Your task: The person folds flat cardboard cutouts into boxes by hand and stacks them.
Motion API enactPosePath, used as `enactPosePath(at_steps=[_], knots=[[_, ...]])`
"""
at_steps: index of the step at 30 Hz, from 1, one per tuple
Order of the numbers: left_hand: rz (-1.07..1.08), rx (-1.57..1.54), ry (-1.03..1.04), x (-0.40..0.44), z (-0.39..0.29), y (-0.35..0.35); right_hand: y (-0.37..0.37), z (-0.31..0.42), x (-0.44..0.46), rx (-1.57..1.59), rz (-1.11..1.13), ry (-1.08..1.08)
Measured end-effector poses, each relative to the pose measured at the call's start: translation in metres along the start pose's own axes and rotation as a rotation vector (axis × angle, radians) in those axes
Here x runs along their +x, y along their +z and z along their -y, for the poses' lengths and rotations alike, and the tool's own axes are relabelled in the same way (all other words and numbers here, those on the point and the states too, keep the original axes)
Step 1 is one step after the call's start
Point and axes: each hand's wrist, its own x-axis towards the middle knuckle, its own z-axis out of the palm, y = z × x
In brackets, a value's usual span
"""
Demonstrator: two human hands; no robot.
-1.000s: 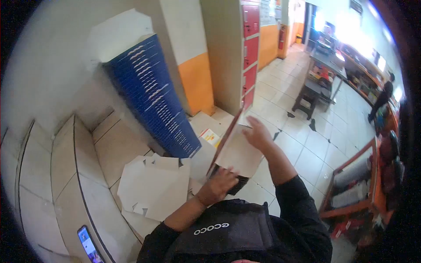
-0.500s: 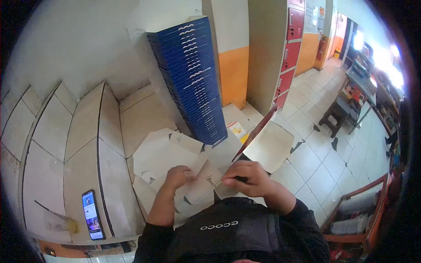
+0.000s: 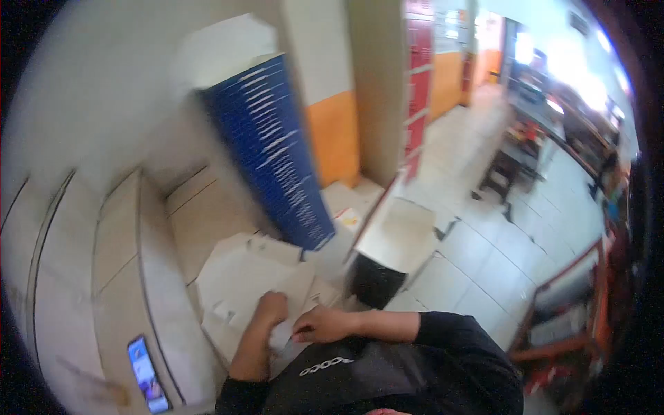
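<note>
The white card (image 3: 232, 273) lies flat on pale tiles, in front of the person. The left hand (image 3: 274, 307) is over the right part of the card. Its fingers are curled in, but I cannot tell if they pinch anything. The right hand (image 3: 322, 325) is just beside it, near the person's black top (image 3: 373, 373). Its fingers are bent too, and I cannot tell if they grip the card's edge, as things are blurry there. Behind the card stands a tall, leaning blue stack (image 3: 273, 155). To the right is a cream panel (image 3: 400, 232) with a black part (image 3: 375, 280) below it. A phone (image 3: 147, 373) with a lit screen lies on the left.
</note>
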Motion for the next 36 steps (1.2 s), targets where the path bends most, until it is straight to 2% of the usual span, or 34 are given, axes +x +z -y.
enactPosePath(at_steps=[1, 2, 4, 6, 9, 15, 18, 21, 24, 27, 30, 33, 36], knots=[[0.044, -0.127, 0.031, 0.003, 0.009, -0.010, 0.003, -0.002, -0.001, 0.004, 0.000, -0.008], [0.199, -0.174, 0.016, 0.002, 0.010, -0.026, 0.006, -0.004, -0.002, 0.007, -0.001, -0.020], [0.210, -0.292, -0.163, -0.011, -0.018, -0.051, 0.007, -0.007, -0.008, 0.070, -0.003, -0.029], [0.159, -0.050, -0.055, 0.001, -0.015, -0.036, 0.004, -0.011, -0.005, 0.041, 0.003, 0.008], [0.063, 0.087, -0.080, 0.010, -0.014, -0.015, 0.013, -0.020, -0.004, 0.074, -0.048, 0.027], [0.211, -0.093, -0.173, 0.005, -0.023, -0.039, 0.012, -0.019, -0.003, 0.149, -0.066, 0.071], [-0.015, 0.177, -0.150, 0.005, -0.033, -0.016, 0.017, -0.027, 0.004, 0.140, -0.087, 0.085], [0.113, 0.139, -0.191, 0.008, -0.036, -0.028, 0.015, -0.025, 0.005, 0.081, -0.065, 0.098], [0.216, 0.028, -0.119, 0.004, -0.033, -0.048, 0.015, -0.025, 0.003, 0.075, -0.083, 0.069], [0.304, -0.327, -0.269, 0.003, -0.025, -0.058, 0.012, -0.029, 0.003, 0.120, -0.080, 0.042], [0.350, -0.398, -0.213, -0.005, -0.015, -0.075, 0.014, -0.034, 0.004, 0.126, -0.086, 0.012], [0.375, -0.976, -0.252, 0.005, 0.039, -0.043, 0.014, -0.029, 0.005, 0.107, -0.085, 0.005], [0.467, -1.231, -0.108, 0.009, 0.058, -0.023, 0.012, -0.025, 0.003, 0.160, -0.085, -0.021]])
